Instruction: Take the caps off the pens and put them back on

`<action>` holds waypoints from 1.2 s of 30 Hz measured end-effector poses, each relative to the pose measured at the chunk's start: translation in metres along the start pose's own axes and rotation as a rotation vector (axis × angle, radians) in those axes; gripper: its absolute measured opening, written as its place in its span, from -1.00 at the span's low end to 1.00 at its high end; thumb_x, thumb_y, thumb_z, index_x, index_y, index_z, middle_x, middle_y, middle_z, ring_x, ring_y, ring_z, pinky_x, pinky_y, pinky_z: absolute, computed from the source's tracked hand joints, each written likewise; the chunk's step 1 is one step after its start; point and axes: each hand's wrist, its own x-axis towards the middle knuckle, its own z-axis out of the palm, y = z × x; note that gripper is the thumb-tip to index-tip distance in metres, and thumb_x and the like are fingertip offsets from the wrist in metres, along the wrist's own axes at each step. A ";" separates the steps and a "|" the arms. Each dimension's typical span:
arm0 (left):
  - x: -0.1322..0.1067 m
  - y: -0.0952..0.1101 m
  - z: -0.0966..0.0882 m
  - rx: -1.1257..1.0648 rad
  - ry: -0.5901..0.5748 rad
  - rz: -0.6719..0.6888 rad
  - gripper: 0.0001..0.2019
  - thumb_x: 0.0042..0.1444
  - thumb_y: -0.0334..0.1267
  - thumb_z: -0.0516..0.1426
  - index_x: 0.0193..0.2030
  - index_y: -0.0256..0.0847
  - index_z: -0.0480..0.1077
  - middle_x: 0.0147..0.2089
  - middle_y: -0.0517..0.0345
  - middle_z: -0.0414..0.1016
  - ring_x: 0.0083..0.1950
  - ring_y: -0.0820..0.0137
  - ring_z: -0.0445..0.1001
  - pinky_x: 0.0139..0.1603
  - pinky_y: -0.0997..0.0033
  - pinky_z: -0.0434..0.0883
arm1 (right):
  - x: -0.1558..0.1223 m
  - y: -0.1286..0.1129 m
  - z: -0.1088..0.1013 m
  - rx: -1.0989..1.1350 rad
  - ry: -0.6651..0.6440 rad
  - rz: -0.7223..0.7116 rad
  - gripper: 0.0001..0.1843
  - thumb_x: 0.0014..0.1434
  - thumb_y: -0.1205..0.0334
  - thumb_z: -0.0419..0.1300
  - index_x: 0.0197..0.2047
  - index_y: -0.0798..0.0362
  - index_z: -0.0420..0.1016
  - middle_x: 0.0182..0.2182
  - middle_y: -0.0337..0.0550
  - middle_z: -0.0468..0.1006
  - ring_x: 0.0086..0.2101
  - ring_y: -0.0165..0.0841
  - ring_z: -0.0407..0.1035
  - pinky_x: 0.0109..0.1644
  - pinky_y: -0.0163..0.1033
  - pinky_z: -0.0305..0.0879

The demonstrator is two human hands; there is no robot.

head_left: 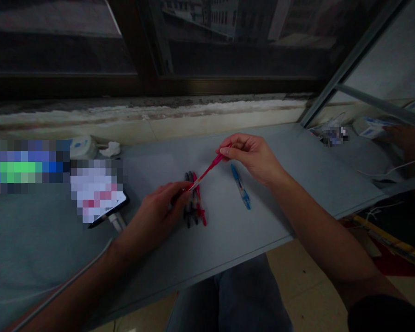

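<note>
One red pen (209,168) in the air, left hand (155,216) and right hand (249,157) both on it;
each pinches an end tight, right above a bunch of pens (193,200); a blue pen (240,186) lies just beside on the grey desk (224,240).

Two bare forearms angled inward from the bottom corners of the view: the left forearm (72,286) low and nearly flat, the right forearm (318,230) longer, ending near the elbow in a dark sleeve (383,316). Left hand (155,216) back-up, its fingers (180,191) curled closed in a firm pinch. Right hand (249,157) raised higher, wrist (276,182) slightly bent, fingertips (224,150) pressed against the thumb. Both hands near each other, not touching.
</note>
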 end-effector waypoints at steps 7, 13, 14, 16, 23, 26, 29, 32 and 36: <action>0.001 -0.001 0.000 -0.009 0.014 0.032 -0.66 0.44 -0.09 0.03 0.07 -0.18 0.55 -0.16 0.06 0.64 -0.20 0.29 0.59 -0.12 0.30 0.52 | -0.008 0.000 0.005 -0.328 -0.091 0.079 -0.48 0.13 -0.19 0.42 -0.48 0.13 0.52 -0.60 -0.22 0.52 -0.56 -0.50 0.32 -0.43 -0.35 0.24; 0.000 -0.002 -0.002 0.041 0.071 0.027 -0.66 0.44 -0.07 0.03 0.05 -0.16 0.56 -0.21 0.10 0.63 -0.24 0.30 0.57 -0.14 0.31 0.51 | -0.007 -0.005 -0.004 -0.357 -0.205 0.065 -0.48 0.18 -0.26 0.35 -0.26 0.09 0.48 -0.57 -0.31 0.48 -0.57 -0.50 0.28 -0.46 -0.37 0.21; 0.000 -0.003 -0.002 0.041 0.078 0.014 -0.66 0.44 -0.06 0.03 0.06 -0.17 0.56 -0.22 0.11 0.63 -0.25 0.30 0.56 -0.15 0.31 0.50 | -0.006 -0.007 -0.005 -0.296 -0.216 0.029 -0.47 0.09 -0.20 0.44 -0.16 0.08 0.48 -0.51 -0.32 0.51 -0.53 -0.49 0.33 -0.42 -0.37 0.26; 0.000 -0.004 -0.002 0.038 0.080 0.004 -0.66 0.43 -0.06 0.04 0.06 -0.17 0.56 -0.22 0.11 0.63 -0.25 0.30 0.56 -0.15 0.32 0.49 | -0.005 -0.009 -0.008 -0.283 -0.242 0.000 -0.49 0.05 -0.13 0.48 -0.18 0.10 0.49 -0.48 -0.30 0.52 -0.50 -0.50 0.35 -0.38 -0.37 0.28; 0.002 -0.002 -0.003 0.024 0.072 -0.005 -0.62 0.42 -0.02 0.02 0.03 -0.20 0.58 -0.24 0.08 0.61 -0.27 0.29 0.55 -0.17 0.30 0.49 | -0.004 -0.011 -0.011 -0.356 -0.259 0.041 -0.51 0.13 -0.19 0.41 -0.27 0.10 0.49 -0.53 -0.30 0.51 -0.54 -0.50 0.32 -0.41 -0.37 0.23; 0.002 -0.003 -0.003 0.022 0.061 0.008 -0.61 0.42 -0.03 0.02 0.03 -0.20 0.58 -0.26 0.09 0.61 -0.28 0.29 0.55 -0.16 0.31 0.48 | -0.004 -0.011 -0.011 -0.365 -0.312 0.065 -0.52 0.17 -0.18 0.39 -0.35 0.12 0.49 -0.55 -0.28 0.50 -0.54 -0.50 0.32 -0.39 -0.36 0.25; 0.002 -0.007 -0.002 0.028 0.069 0.007 -0.61 0.43 -0.01 0.03 0.04 -0.19 0.58 -0.26 0.10 0.62 -0.27 0.29 0.56 -0.14 0.31 0.48 | -0.003 -0.010 -0.012 -0.462 -0.290 0.108 -0.43 0.33 -0.22 0.20 -0.47 0.11 0.45 -0.62 -0.25 0.45 -0.59 -0.50 0.27 -0.43 -0.35 0.21; 0.002 -0.007 -0.001 0.028 0.073 -0.020 -0.60 0.43 0.02 0.02 0.05 -0.18 0.57 -0.26 0.11 0.63 -0.27 0.29 0.57 -0.14 0.31 0.48 | -0.003 -0.009 -0.014 -0.372 -0.326 0.034 -0.57 0.23 -0.13 0.34 -0.25 0.11 0.50 -0.47 -0.25 0.56 -0.50 -0.49 0.34 -0.38 -0.36 0.27; 0.001 -0.004 -0.002 0.019 0.053 0.009 -0.59 0.44 0.02 0.02 0.03 -0.17 0.58 -0.30 0.11 0.62 -0.30 0.29 0.55 -0.20 0.33 0.46 | -0.003 -0.009 -0.014 -0.449 -0.420 0.046 -0.60 0.34 -0.10 0.24 -0.31 0.10 0.45 -0.52 -0.26 0.53 -0.49 -0.47 0.36 -0.33 -0.35 0.27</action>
